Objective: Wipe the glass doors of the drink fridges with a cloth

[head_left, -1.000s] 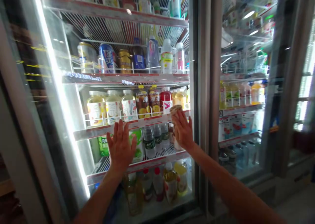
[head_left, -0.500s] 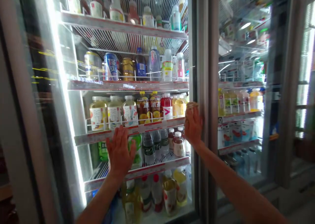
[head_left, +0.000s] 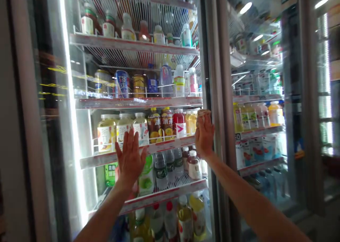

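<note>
My left hand (head_left: 130, 160) lies flat with spread fingers against the glass door (head_left: 170, 128) of a drinks fridge, in front of a shelf edge. My right hand (head_left: 204, 137) presses a crumpled, brownish-pink cloth (head_left: 204, 113) to the glass near the door's right frame. Its fingers stretch over the cloth and partly hide it. Behind the glass, beside the right hand, stands a red bottle (head_left: 179, 122). Bottles of dark tea (head_left: 154, 125) and pale bottles with white labels (head_left: 105, 134) stand between the hands and to the left.
A metal door frame (head_left: 219, 93) runs upright to the right of my right hand. Beyond it is a second glass-fronted section with bottles (head_left: 275, 112) on shelves. A bright light strip (head_left: 71, 103) runs down the left side. Yellow reflections (head_left: 57, 69) show on the glass.
The view has tilted up, so the shelves sit lower in it. Against the shelves, both hands have slid upward on the glass, the right one with the cloth also slightly left.
</note>
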A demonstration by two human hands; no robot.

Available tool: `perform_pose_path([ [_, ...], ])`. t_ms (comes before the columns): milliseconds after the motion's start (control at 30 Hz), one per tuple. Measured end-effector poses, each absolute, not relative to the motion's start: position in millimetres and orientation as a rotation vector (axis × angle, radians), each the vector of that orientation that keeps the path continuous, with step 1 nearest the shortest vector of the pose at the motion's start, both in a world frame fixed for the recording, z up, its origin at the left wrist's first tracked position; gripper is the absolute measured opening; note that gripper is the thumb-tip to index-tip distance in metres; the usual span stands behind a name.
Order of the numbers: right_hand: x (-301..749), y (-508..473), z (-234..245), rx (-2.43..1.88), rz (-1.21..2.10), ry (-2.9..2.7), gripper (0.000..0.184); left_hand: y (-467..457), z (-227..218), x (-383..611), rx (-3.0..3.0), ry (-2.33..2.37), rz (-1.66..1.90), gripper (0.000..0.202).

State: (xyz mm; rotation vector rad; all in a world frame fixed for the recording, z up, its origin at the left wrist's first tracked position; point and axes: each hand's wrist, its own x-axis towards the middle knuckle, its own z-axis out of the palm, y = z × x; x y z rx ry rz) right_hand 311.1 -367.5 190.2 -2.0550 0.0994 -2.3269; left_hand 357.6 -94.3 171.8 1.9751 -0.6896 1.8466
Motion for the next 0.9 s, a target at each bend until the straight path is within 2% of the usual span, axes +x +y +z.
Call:
perform_pose_path([
  [167, 308.1, -356.3, 192.0, -2.252, -2.361, -0.293, 0.052, -89.8, 169.9, 359.1, 1.961, -0.717, 1.936, 0.063],
  [400, 319.9, -362.6, 227.9, -1.921, -2.381, 0.078, 0.054, -83.1, 168.9, 360.7, 1.972, -0.757, 1.964, 0.065],
  [533, 316.1, -346.7, 231.9, -2.31, -2.329, -0.349, 0.056, -77.3, 166.7, 359.5, 1.943, -0.804, 1.96, 0.064],
  [600, 314.1, -353.3, 235.8, -2.318, -2.35, -0.336, 0.054, -70.8, 168.8, 360.1, 1.913, -0.807, 1.968, 0.063],
  [767, 322.7, -366.8, 257.7, -1.887, -2.422, 0.124, 0.05, -64.4, 203.1, 367.6, 1.879, -0.699, 2.001, 0.061],
  [900, 325.5, -353.6, 260.8, -2.073, -2.456, -0.166, 0.05, -82.3, 243.6, 373.7, 1.88, -0.708, 2.026, 0.06],
])
